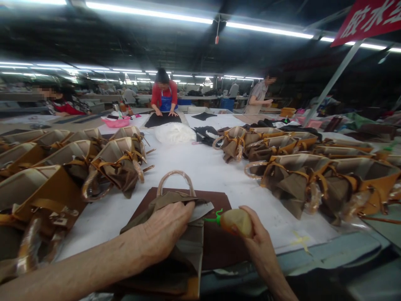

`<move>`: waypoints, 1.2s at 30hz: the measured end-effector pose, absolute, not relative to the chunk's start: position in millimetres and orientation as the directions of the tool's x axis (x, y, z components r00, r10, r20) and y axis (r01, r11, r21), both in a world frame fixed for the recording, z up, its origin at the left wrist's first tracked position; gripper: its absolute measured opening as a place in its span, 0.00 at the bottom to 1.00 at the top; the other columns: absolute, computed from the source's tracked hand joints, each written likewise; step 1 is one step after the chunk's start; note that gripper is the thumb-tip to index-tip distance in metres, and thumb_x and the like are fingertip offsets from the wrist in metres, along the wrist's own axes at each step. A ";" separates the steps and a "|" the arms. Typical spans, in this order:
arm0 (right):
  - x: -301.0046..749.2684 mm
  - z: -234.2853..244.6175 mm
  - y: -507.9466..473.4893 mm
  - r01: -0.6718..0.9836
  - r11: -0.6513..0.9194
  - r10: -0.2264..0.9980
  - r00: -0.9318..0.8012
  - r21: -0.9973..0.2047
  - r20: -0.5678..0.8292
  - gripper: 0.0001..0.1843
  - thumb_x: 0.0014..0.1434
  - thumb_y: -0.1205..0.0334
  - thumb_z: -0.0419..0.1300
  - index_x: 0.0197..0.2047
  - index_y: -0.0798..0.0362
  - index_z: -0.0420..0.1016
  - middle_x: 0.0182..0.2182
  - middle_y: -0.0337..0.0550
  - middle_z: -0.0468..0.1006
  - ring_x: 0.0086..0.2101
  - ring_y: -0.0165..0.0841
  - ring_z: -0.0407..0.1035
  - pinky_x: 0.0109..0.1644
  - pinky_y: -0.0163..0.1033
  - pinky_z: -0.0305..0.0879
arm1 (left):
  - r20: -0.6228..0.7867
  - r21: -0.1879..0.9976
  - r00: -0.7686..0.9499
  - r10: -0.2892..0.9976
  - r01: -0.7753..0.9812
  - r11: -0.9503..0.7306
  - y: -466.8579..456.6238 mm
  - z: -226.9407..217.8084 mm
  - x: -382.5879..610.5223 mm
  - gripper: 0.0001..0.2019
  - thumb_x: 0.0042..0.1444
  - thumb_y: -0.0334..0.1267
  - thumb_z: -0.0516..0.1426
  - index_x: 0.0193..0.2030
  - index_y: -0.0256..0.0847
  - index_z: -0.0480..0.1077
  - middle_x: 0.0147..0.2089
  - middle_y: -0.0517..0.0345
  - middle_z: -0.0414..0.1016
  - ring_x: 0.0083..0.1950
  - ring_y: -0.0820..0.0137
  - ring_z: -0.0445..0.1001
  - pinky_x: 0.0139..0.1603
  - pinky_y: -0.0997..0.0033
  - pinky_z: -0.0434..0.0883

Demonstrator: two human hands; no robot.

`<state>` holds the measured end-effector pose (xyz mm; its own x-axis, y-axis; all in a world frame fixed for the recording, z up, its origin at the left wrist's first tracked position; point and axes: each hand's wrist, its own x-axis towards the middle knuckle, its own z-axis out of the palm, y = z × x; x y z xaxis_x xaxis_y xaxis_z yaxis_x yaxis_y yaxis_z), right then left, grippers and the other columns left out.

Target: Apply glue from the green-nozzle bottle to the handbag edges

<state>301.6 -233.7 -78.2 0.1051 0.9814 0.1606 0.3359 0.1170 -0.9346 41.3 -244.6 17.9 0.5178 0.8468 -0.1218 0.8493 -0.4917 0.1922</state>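
Note:
A handbag with brown lining [188, 244] lies in front of me, its plastic-wrapped handle [176, 173] arching up at the far side. My left hand [169, 223] is closed on the lining at the bag's upper edge, beside a pale flap [202, 210]. In my right hand [258, 232] is a squeeze bottle of yellowish glue [237, 221], tilted sideways. Its green nozzle [214, 218] points left, close to the lining's edge; whether it touches cannot be made out. Beneath the bag is a dark brown board [219, 246].
Rows of tan handbags stand on the left [46, 188] and on the right [294, 175] of the white table [184, 156]. Farther back lie a white plastic bag [174, 133] and a pink basket [115, 121]. Across the table, a person in red [164, 94] handles black material [163, 118].

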 end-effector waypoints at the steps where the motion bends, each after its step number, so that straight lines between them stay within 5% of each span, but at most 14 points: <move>1: 300.6 -79.7 -229.9 0.336 0.121 0.981 0.100 -0.934 0.163 0.26 0.51 0.49 0.61 0.50 0.53 0.64 0.41 0.43 0.73 0.40 0.40 0.68 0.42 0.38 0.66 | -0.126 0.201 0.512 0.850 0.852 -0.483 -245.8 17.2 40.6 0.19 0.59 0.35 0.45 0.58 0.41 0.53 0.45 0.50 0.67 0.46 0.62 0.65 0.47 0.62 0.63; 7: 301.8 -89.6 -221.2 0.311 0.125 0.985 0.074 -0.942 0.155 0.25 0.49 0.50 0.62 0.48 0.52 0.65 0.39 0.42 0.74 0.39 0.40 0.68 0.42 0.38 0.66 | -0.156 0.309 0.527 0.836 0.830 -0.465 -251.5 14.5 35.9 0.21 0.59 0.32 0.46 0.59 0.46 0.51 0.46 0.55 0.66 0.46 0.66 0.65 0.47 0.66 0.63; 12: 309.8 -92.8 -228.2 0.286 0.097 0.991 0.066 -0.953 0.120 0.24 0.47 0.51 0.64 0.46 0.52 0.67 0.38 0.42 0.75 0.39 0.42 0.68 0.40 0.38 0.67 | -0.138 0.260 0.487 0.862 0.858 -0.443 -252.8 13.6 34.1 0.19 0.60 0.35 0.44 0.58 0.46 0.53 0.44 0.55 0.66 0.43 0.64 0.66 0.44 0.63 0.64; 17: 312.2 -90.6 -229.5 0.262 0.073 0.993 0.070 -0.962 0.094 0.23 0.47 0.51 0.64 0.46 0.52 0.68 0.37 0.42 0.75 0.38 0.41 0.69 0.41 0.39 0.67 | -0.271 0.231 0.454 0.849 0.887 -0.400 -258.4 25.4 38.6 0.18 0.58 0.33 0.44 0.56 0.44 0.57 0.43 0.54 0.68 0.43 0.62 0.68 0.42 0.62 0.65; 30: 320.1 -91.2 -245.3 0.279 -0.021 1.000 0.013 -0.960 -0.018 0.25 0.45 0.49 0.64 0.44 0.51 0.68 0.36 0.40 0.74 0.38 0.39 0.67 0.40 0.34 0.66 | -0.258 0.256 0.465 0.847 0.878 -0.404 -278.8 0.9 31.3 0.24 0.55 0.31 0.45 0.59 0.51 0.50 0.45 0.55 0.67 0.44 0.62 0.68 0.42 0.61 0.66; 36: 323.8 -90.7 -250.9 0.292 -0.085 0.996 0.042 -0.953 -0.076 0.26 0.43 0.48 0.65 0.44 0.51 0.68 0.36 0.40 0.74 0.38 0.39 0.67 0.40 0.35 0.66 | -0.337 0.287 0.418 0.844 0.899 -0.331 -282.1 14.3 38.0 0.20 0.55 0.31 0.44 0.54 0.48 0.56 0.42 0.55 0.69 0.41 0.63 0.70 0.40 0.64 0.67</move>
<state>323.8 -250.9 -90.7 0.0422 0.9962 -0.0756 0.2919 -0.0847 -0.9527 38.0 -282.1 14.3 0.4176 0.8438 -0.3370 0.8992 -0.3306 0.2867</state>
